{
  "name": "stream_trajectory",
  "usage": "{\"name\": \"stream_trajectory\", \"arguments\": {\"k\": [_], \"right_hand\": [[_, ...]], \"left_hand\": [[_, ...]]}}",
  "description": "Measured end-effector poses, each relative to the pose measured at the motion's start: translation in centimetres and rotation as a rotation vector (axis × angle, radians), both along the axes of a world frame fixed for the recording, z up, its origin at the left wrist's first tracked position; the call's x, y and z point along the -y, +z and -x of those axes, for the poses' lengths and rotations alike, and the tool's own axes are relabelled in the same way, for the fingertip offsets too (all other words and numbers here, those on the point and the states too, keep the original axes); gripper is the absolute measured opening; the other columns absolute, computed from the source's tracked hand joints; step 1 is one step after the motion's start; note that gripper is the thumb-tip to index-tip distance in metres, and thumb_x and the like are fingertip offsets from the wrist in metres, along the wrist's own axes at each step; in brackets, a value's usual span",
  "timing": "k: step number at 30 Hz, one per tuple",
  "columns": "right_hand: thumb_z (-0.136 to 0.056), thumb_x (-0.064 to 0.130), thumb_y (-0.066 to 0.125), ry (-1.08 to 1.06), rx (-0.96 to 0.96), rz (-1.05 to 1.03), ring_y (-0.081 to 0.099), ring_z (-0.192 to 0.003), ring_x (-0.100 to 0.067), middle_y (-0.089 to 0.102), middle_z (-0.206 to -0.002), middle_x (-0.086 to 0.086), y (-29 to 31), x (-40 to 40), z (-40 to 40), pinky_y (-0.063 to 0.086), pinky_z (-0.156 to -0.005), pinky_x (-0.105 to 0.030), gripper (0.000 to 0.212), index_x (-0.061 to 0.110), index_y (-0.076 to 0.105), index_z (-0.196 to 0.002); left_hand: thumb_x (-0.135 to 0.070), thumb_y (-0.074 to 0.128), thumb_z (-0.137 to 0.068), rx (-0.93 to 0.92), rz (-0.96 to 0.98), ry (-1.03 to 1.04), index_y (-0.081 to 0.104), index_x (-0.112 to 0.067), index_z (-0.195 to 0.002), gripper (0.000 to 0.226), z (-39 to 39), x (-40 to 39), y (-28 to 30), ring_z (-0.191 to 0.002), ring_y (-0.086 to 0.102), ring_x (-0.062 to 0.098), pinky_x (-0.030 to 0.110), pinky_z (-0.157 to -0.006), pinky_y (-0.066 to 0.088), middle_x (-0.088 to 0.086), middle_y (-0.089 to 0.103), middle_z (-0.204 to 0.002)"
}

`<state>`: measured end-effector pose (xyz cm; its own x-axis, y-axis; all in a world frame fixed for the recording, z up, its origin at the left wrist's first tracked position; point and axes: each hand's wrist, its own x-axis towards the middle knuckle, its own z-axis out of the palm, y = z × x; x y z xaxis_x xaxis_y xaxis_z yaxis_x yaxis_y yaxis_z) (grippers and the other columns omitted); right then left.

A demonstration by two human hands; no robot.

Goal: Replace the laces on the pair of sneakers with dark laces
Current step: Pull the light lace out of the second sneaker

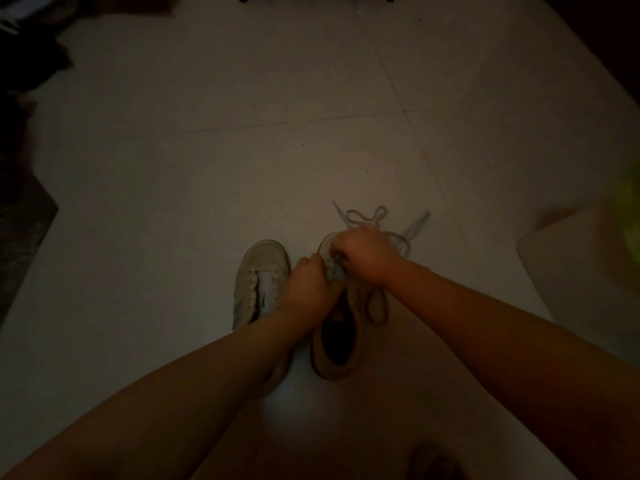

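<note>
Roughly midway, judging by how things lie. Right sneaker (337,344) on the floor (207,150), toe pointing away, chosen as landmark. Left of it, just beside: left sneaker (258,282), eyelets apparently bare, tongue exposed, no lace made out in the dim light. Over the landmark's toe end: left hand (308,285) and right hand (363,254), both with fingers curled at the eyelets, each grip seemingly pinching a lace (334,270) there; colour too murky to call dark or light. Beyond the toe and slightly right: loose laces (367,216) in a tangle on the floor, pale-looking, probably the removed ones. Beside the landmark's right flank: a loop of lace (377,306) trailing down. Left to do, as a guess: finishing this shoe, then lacing its bare neighbour.
</note>
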<state>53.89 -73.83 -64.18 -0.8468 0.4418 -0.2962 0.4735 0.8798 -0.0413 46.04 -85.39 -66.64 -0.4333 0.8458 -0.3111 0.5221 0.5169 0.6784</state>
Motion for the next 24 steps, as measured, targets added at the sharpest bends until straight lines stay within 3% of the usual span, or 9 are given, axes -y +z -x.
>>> {"name": "stream_trajectory", "arguments": {"k": [2,5,10,12,15,17,19,24], "right_hand": [[-0.087,0.021,0.051,-0.039,-0.042,-0.004,0.056,-0.106,-0.025,0.062,-0.109,-0.004,0.1,-0.4,-0.5,0.035,-0.086,-0.033,0.024,0.020,0.066,-0.106],[-0.087,0.020,0.056,-0.217,-0.158,0.179,0.058,-0.100,-0.026,0.063,-0.105,-0.007,0.5,-0.9,-2.4,0.046,-0.082,-0.036,0.019,0.019,0.070,-0.099],[-0.085,0.024,0.064,-0.405,-0.086,0.380,0.063,-0.096,-0.021,0.070,-0.104,-0.004,0.2,-1.8,-6.2,0.050,-0.082,-0.034,0.019,0.022,0.072,-0.102],[-0.088,0.026,0.061,-0.386,-0.005,0.325,0.062,-0.096,-0.022,0.068,-0.104,-0.004,0.5,-1.8,-7.0,0.047,-0.079,-0.031,0.018,0.022,0.071,-0.102],[-0.089,0.033,0.060,-0.348,0.254,0.325,0.057,-0.086,-0.018,0.060,-0.090,-0.005,0.7,-2.4,-7.8,0.039,-0.069,-0.026,0.016,0.021,0.065,-0.079],[-0.085,0.040,0.063,-0.351,0.475,0.424,0.056,-0.079,-0.017,0.060,-0.085,-0.005,1.2,-2.7,-8.0,0.041,-0.068,-0.026,0.023,0.018,0.065,-0.084],[-0.084,0.046,0.062,-0.376,0.541,0.515,0.057,-0.076,-0.016,0.062,-0.085,-0.004,1.8,-2.6,-7.6,0.045,-0.070,-0.027,0.029,0.017,0.066,-0.090],[-0.087,0.037,0.060,-0.384,-0.055,0.319,0.061,-0.101,-0.020,0.066,-0.111,0.000,1.6,-1.3,-4.3,0.049,-0.085,-0.034,0.026,0.023,0.068,-0.107]], "left_hand": [[-0.028,0.060,-0.084,-0.001,0.009,-0.011,0.054,-0.003,-0.099,0.030,0.2,0.0,-0.1,-0.092,0.057,0.034,0.037,-0.074,0.043,0.019,0.059,-0.098],[-0.023,0.057,-0.084,-0.006,0.025,0.007,0.056,-0.002,-0.099,0.026,0.5,0.1,-0.1,-0.090,0.059,0.035,0.038,-0.074,0.046,0.019,0.061,-0.097],[-0.018,0.052,-0.088,0.018,0.020,0.014,0.057,0.000,-0.102,0.023,0.5,0.1,-0.1,-0.087,0.060,0.035,0.041,-0.075,0.050,0.020,0.062,-0.095],[-0.016,0.051,-0.088,0.009,0.025,0.014,0.057,0.000,-0.102,0.022,0.6,0.1,-0.1,-0.088,0.060,0.034,0.036,-0.072,0.047,0.020,0.062,-0.096],[-0.015,0.052,-0.087,0.007,0.018,0.024,0.058,-0.001,-0.101,0.020,0.7,0.3,0.0,-0.090,0.060,0.032,0.030,-0.068,0.039,0.020,0.062,-0.098],[-0.016,0.053,-0.087,0.002,0.016,0.021,0.058,-0.003,-0.101,0.020,0.7,0.4,0.1,-0.092,0.060,0.032,0.031,-0.072,0.041,0.019,0.063,-0.099],[-0.018,0.053,-0.087,-0.011,0.015,0.013,0.059,-0.005,-0.101,0.020,0.6,0.3,0.1,-0.093,0.060,0.033,0.034,-0.076,0.044,0.018,0.064,-0.099],[-0.023,0.055,-0.087,-0.014,0.030,0.019,0.060,-0.009,-0.099,0.020,0.5,0.2,-0.1,-0.091,0.061,0.033,0.037,-0.078,0.048,0.016,0.064,-0.098]]}}
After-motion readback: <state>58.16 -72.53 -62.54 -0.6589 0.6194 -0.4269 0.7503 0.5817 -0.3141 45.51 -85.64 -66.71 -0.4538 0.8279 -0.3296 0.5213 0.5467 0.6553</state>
